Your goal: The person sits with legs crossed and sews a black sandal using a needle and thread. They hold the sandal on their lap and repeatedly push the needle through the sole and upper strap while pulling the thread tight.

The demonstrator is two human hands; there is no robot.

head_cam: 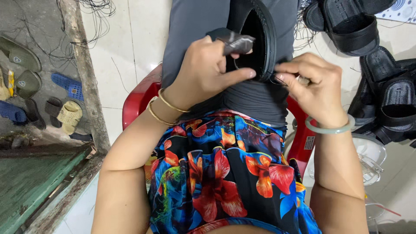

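Black, matte rubber sandal with a ribbed sole rim rests upright against the grey shirt, above the floral skirt. Left hand closes on its dark strap; right hand pinches the sole's edge. More black sandals crowd the tiled floor just right.
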